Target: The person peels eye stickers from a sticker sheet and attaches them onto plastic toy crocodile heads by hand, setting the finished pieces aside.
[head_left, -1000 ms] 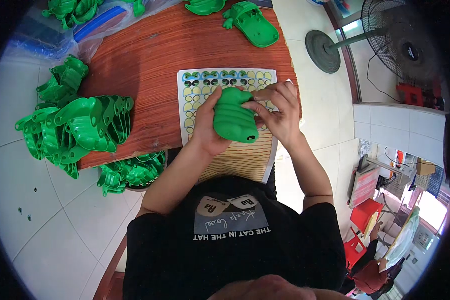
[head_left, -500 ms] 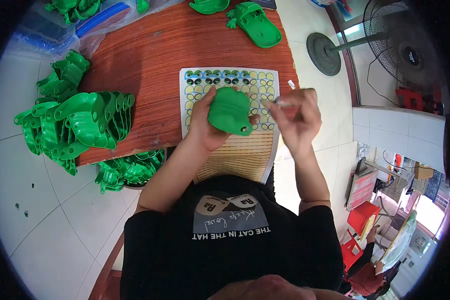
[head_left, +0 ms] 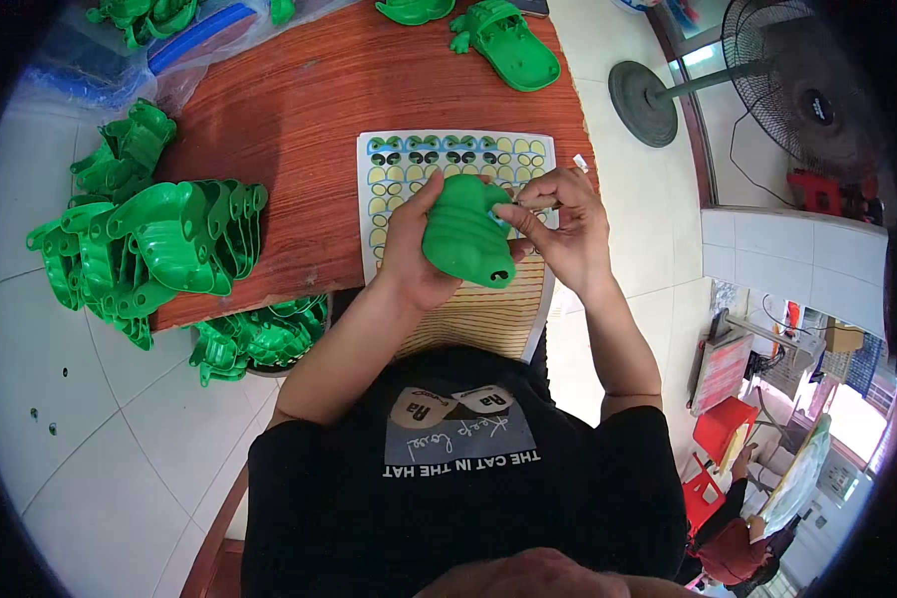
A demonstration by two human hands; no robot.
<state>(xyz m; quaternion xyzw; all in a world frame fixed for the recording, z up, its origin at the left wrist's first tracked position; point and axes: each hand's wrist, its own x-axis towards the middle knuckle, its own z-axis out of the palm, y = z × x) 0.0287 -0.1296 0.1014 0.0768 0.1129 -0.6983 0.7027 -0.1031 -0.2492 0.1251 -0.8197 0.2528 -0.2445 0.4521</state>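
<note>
I have the left hand (head_left: 409,249) closed around the green piece (head_left: 465,229), thumb lying along its upper left side, palm against its left flank. The piece is held above the sheet, ridged side toward my camera, with a dark spot near its lower right corner. At its right edge I see the right hand (head_left: 565,224), thumb and forefinger drawn close together by the green plastic; a bluish bit shows at the thumb tip, too small for me to name, and I cannot tell whether those fingers are clamped on anything.

Leftmost I get pale floor tiles (head_left: 80,419), then nested green parts (head_left: 169,239) at the near left corner of the wood-grained table (head_left: 279,130), with clear plastic film (head_left: 191,80) bunched along its far left edge. More green moldings (head_left: 264,339) sit below the table edge. Under the hands lies a sticker sheet (head_left: 473,319), rows of eye shapes on its far part, ruled lines on its near part. A slipper-shaped part (head_left: 523,60) rests near the far right corner. Farther right I see a black fan (head_left: 812,95) and, lower, a red chair (head_left: 723,429) near another person (head_left: 736,548).

The black shirt (head_left: 458,528) reads, upside down to me, "THE CAT IN THE HAT", with "Aa" on two patches (head_left: 424,412). The fan's badge is too small to read.
</note>
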